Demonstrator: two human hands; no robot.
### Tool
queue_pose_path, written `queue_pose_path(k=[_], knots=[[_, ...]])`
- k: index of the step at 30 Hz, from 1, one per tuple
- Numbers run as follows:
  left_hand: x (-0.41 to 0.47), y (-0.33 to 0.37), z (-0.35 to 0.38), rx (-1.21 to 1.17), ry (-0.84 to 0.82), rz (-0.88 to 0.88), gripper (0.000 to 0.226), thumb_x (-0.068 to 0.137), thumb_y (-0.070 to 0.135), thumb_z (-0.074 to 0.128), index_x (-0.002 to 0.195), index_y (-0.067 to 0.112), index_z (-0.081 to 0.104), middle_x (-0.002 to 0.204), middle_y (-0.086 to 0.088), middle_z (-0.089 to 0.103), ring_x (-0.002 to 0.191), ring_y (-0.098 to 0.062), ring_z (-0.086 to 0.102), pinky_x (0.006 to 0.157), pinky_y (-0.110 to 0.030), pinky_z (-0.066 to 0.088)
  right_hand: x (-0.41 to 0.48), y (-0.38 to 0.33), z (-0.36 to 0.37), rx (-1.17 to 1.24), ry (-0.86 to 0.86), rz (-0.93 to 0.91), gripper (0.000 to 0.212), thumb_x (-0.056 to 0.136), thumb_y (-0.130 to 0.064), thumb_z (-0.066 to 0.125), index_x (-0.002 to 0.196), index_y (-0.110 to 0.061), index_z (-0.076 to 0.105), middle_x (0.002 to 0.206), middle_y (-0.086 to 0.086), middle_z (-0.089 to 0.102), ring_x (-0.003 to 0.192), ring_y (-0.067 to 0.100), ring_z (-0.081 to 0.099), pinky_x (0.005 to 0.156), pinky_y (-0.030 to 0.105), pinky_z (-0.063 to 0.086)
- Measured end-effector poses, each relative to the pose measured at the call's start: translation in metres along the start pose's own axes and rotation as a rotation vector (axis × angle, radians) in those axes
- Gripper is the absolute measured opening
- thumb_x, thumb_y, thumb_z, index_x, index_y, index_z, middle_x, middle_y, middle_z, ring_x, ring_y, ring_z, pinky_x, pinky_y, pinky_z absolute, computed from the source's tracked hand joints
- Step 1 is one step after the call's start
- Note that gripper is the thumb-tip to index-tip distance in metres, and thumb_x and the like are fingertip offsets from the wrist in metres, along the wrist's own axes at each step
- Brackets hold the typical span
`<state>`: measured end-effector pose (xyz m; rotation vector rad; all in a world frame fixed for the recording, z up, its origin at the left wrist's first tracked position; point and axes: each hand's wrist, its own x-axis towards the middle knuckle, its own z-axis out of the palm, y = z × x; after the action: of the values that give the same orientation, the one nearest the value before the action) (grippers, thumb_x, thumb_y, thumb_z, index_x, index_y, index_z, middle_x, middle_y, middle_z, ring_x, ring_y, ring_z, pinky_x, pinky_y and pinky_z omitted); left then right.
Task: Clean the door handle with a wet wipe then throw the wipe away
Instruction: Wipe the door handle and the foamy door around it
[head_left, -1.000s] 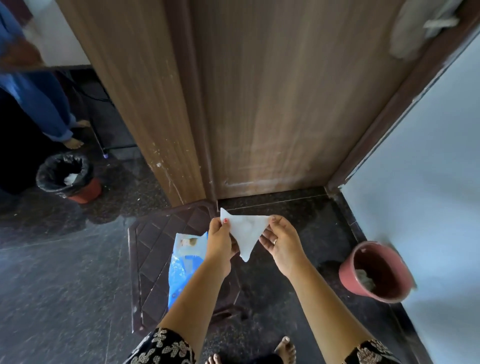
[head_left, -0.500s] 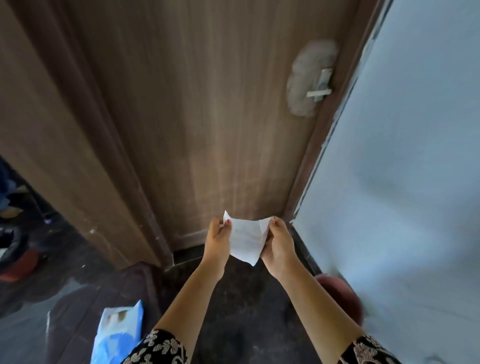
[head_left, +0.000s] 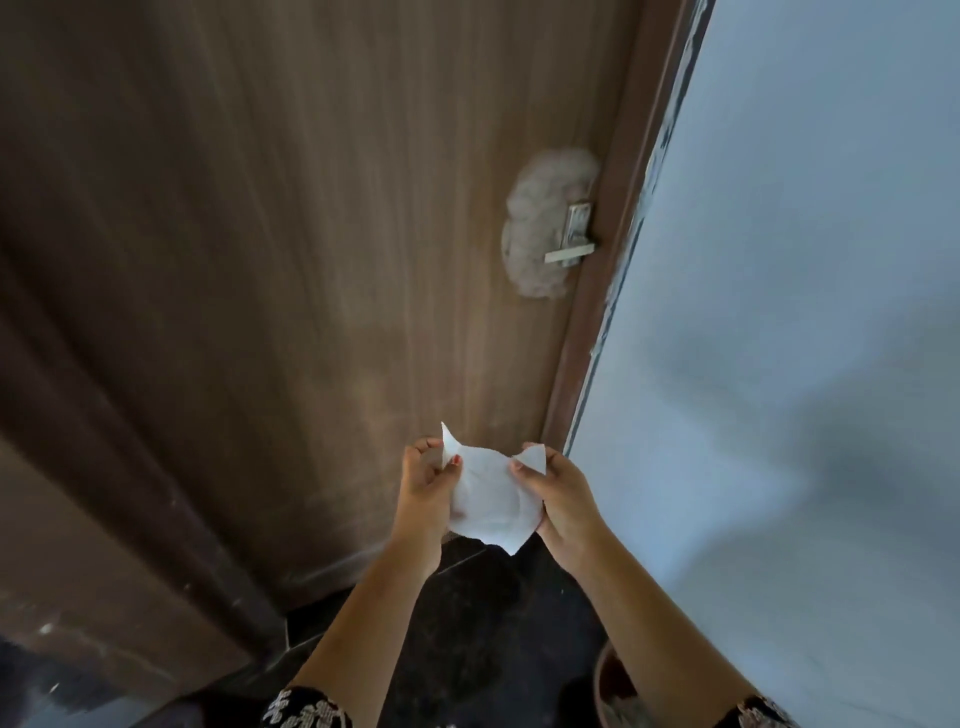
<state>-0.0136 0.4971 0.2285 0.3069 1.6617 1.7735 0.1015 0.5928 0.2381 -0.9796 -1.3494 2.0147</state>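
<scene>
The wet wipe (head_left: 488, 499) is held in front of the body, at about 6 o'clock in the head view, and it is spread between both hands. Its upper left corner is pinched by the thumb and fingers of the left hand (head_left: 428, 486), and its upper right corner is pinched in the same way by the right hand (head_left: 563, 493), so neither hand is free. The door handle (head_left: 569, 254), a pale metal lever, is seen at about 1 o'clock from the wipe and well apart from it, on the brown wooden door (head_left: 311, 260) close to the door frame (head_left: 597, 312). It is surrounded by a pale, dusty-looking patch (head_left: 535, 218). The wiping is judged as not yet begun. Several things could go wrong from here. The wipe is thin and wet, so it could be torn if it is pulled too much between the two hands. It could also slip out of a light pinch and fall on the dark floor (head_left: 467, 623), where dirt would be taken up. If the handle is pressed hard, the lever could be turned and the door moved. A reddish container (head_left: 610, 686) is partly seen at 5 o'clock, beside the pale blue wall (head_left: 805, 312); whether it is the bin cannot be told. No brand, label or writing can be read anywhere in the view.
</scene>
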Motion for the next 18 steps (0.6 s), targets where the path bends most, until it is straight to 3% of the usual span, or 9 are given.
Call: queue_pose_path(k=[5,9,12,15,16,18], knots=[[0.079,0.021,0.019,-0.042,-0.091,-0.078,0.027,0.091,0.007,0.065,0.109,0.021,0.05,0.126,-0.014,0.057,0.113,-0.035,0.058,0.089,-0.047,0.053,0.069,-0.031,0.0,-0.087,0.094,-0.008,0.022,0.084,-0.02,0.067,0.104,-0.016,0.059,0.113,0.019,0.059,0.106,0.041,0.057,0.087,0.062,0.049],[0.125,0.052,0.031,-0.055,-0.305,-0.065,0.038,0.087,-0.002,0.066,0.114,0.021,0.05,0.127,-0.012,0.055,0.11,-0.03,0.058,0.081,-0.039,0.053,0.12,-0.051,0.001,-0.101,0.183,-0.081,0.034,0.086,-0.022,0.066,0.116,-0.018,0.053,0.116,0.013,0.058,0.106,0.035,0.057,0.088,0.056,0.052],[0.147,0.066,0.051,0.027,-0.423,-0.073,0.038,0.087,-0.007,0.064,0.11,0.023,0.057,0.127,-0.006,0.058,0.115,-0.029,0.057,0.091,-0.047,0.052,0.146,-0.061,-0.003,-0.176,0.396,-0.115,0.034,0.085,-0.024,0.066,0.116,-0.019,0.055,0.115,0.007,0.059,0.104,0.029,0.057,0.092,0.05,0.051],[0.161,0.066,0.079,0.214,-0.492,0.035,0.039,0.085,-0.008,0.065,0.111,0.021,0.065,0.126,-0.003,0.059,0.115,-0.026,0.056,0.091,-0.037,0.055,0.165,-0.071,-0.011,-0.209,0.47,-0.154,0.033,0.085,-0.026,0.066,0.115,-0.018,0.055,0.114,0.005,0.06,0.104,0.028,0.058,0.096,0.048,0.049],[0.164,0.066,0.089,0.272,-0.468,0.1,0.041,0.084,-0.008,0.066,0.111,0.023,0.066,0.125,0.0,0.058,0.115,-0.023,0.055,0.09,-0.029,0.056,0.171,-0.077,-0.014,-0.226,0.468,-0.164,0.034,0.085,-0.028,0.067,0.115,-0.019,0.054,0.114,0.003,0.06,0.105,0.027,0.057,0.096,0.047,0.049],[0.172,0.063,0.109,0.366,-0.382,0.274,0.048,0.084,-0.007,0.066,0.118,0.026,0.064,0.13,0.005,0.055,0.12,-0.015,0.051,0.101,-0.028,0.049,0.184,-0.09,-0.018,-0.292,0.454,-0.196,0.033,0.084,-0.032,0.067,0.112,-0.025,0.05,0.107,-0.004,0.057,0.102,0.021,0.057,0.097,0.041,0.049]])
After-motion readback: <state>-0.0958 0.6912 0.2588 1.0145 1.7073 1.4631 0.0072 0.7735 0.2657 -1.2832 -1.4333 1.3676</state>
